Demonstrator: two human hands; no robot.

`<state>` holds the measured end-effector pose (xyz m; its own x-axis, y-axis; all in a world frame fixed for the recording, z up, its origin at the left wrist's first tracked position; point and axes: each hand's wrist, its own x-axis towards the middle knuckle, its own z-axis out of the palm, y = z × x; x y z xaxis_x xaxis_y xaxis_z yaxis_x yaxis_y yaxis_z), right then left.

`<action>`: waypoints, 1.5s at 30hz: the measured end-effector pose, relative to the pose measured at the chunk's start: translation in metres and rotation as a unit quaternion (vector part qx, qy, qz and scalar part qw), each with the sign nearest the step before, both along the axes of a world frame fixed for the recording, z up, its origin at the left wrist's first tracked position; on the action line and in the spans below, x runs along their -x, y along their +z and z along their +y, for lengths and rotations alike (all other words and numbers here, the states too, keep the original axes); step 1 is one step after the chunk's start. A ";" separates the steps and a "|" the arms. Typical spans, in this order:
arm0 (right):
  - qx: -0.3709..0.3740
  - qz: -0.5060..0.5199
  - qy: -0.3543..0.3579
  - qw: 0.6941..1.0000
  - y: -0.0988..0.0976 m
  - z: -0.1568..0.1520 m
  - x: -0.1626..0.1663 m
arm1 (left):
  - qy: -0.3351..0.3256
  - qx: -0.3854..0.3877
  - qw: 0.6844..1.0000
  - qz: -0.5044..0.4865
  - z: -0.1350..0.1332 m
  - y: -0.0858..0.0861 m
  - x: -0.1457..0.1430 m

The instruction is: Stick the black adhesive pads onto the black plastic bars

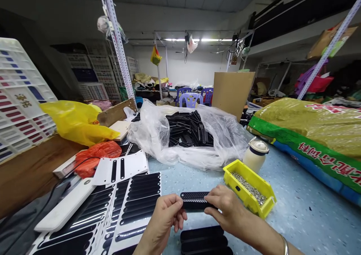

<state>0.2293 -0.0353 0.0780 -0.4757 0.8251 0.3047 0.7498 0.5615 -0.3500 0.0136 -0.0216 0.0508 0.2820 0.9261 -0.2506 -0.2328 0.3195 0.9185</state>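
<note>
Between my two hands is a long black piece with a perforated face (194, 195); a paler mesh band runs along it. My left hand (168, 211) pinches its left end between thumb and curled fingers. At the other end, my right hand (224, 202) grips it with thumb and fingertips. Below, several smooth black oblong pieces (204, 240) lie in a row on the blue speckled table (287, 210). To the left of my left hand lie white sheets (141, 187) carrying black rounded strips. A yellow bin (267, 210) with small shiny metal parts (248, 187) stands just beyond my right hand.
A clear plastic bag (180, 155) holds a heap of black pieces (187, 129) behind my hands. A cream lidded flask (255, 155) stands by the bin. At right lies a large printed sack (310, 135); at left, a white device (66, 204) and orange bag (97, 157).
</note>
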 end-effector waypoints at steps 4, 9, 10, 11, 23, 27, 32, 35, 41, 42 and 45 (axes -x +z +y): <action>0.010 -0.025 0.006 1.000 -0.001 0.001 0.002 | -0.008 0.002 1.000 -0.006 0.001 -0.001 -0.002; 0.010 0.000 0.013 1.000 -0.011 0.000 0.005 | -0.007 0.001 1.000 0.018 0.005 -0.010 -0.003; 0.005 -0.001 0.018 1.000 -0.013 0.000 0.005 | 0.000 0.000 0.999 0.045 0.007 -0.012 -0.003; -0.002 -0.007 0.024 1.000 -0.015 -0.001 0.004 | 0.015 0.000 0.997 0.076 0.009 -0.013 -0.002; 0.099 -0.008 -0.065 0.993 -0.018 0.015 -0.037 | 0.076 -0.178 0.905 0.378 0.022 -0.036 0.016; 0.122 -0.010 -0.078 0.989 -0.018 0.015 -0.034 | 0.045 -0.180 0.905 0.382 0.027 -0.047 0.007; 0.122 -0.005 -0.066 0.990 -0.033 0.014 -0.028 | 0.034 -0.185 0.904 0.384 0.028 -0.047 0.003; 0.126 -0.010 -0.048 0.991 -0.040 0.011 -0.026 | 0.022 -0.188 0.904 0.384 0.022 -0.044 0.004; 0.087 -0.061 0.006 0.994 -0.037 0.009 -0.019 | 0.014 -0.139 0.933 0.332 0.010 -0.048 0.007; 0.086 -0.076 0.015 0.993 -0.035 0.010 -0.016 | 0.013 -0.130 0.940 0.316 0.009 -0.049 0.008; 0.093 -0.115 0.024 0.989 -0.030 0.012 -0.007 | -0.004 -0.108 0.954 0.278 0.010 -0.053 0.007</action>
